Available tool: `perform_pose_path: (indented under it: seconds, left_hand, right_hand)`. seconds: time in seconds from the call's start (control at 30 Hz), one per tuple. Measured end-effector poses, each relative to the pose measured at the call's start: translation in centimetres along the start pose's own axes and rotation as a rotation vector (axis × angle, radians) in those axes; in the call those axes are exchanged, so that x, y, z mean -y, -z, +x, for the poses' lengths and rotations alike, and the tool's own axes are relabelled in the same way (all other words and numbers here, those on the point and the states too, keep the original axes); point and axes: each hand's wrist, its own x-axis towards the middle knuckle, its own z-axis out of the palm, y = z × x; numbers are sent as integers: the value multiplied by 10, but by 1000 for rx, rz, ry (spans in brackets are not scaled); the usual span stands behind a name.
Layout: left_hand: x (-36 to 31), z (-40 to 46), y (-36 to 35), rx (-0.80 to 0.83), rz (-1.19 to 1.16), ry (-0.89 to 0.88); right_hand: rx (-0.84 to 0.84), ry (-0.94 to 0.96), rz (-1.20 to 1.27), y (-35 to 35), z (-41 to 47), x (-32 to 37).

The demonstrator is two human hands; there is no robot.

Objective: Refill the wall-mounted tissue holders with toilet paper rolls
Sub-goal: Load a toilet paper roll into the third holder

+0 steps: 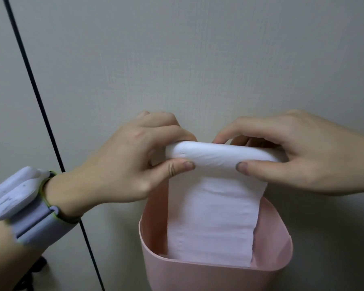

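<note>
- toilet paper (216,206): white, held above the pink holder (216,276), a rolled or folded-over top edge running horizontally between both hands. Can't tell if a full roll core is inside that top fold; it looks flattened.
- A sheet hangs straight down from that top edge into the holder's open mouth. Lower end of the sheet sits inside the bin, behind the front rim; perforation lines visible across it.
- Sheet's right edge is slightly ragged near the bottom, with the pink inner wall showing beside it.
- Holder: pink plastic, rounded-rectangle opening, mounted against the wall (198,59), open at the top. Inside bottom is not visible.
- left hand (122,164): thumb under and in front of the paper's left end, fingers curled over the top and behind. Pinching the left end of the rolled edge.
- right hand (298,156): same arrangement mirrored, thumb in front, fingers curled over the back. Pinching the right end of the rolled edge.
- Both thumbs point toward each other across the front of the paper, apart, with bare paper between them.
- Left wrist carries a pale lavender wrist device (19,206) on a band with a green-edged strap.
- black cable (42,114): runs diagonally down the wall on the left, passes behind the left wrist.
- Wall: pale grey-green, lightly textured.
</note>
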Motion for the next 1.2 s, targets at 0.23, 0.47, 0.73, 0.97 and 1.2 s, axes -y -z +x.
perform_pose_path:
  seconds: [0.23,0.47,0.73,0.97,1.2]
  left_hand:
    - [5,-7,13,139,-13,40]
    - [-15,-15,-1,219,-171,141]
    - [-5,-29,-7,305,-230,224]
    - [-3,-35,-14,366,-234,258]
    - [-6,-32,-7,288,-338,265]
  right_hand:
    - [35,37,5,-11,11,2]
    - [208,52,88,-17,-1,-4]
    - [265,29,14,-43,9,2]
    - [346,24,-52,-50,12,5]
    - [343,24,-21,-29,13,4]
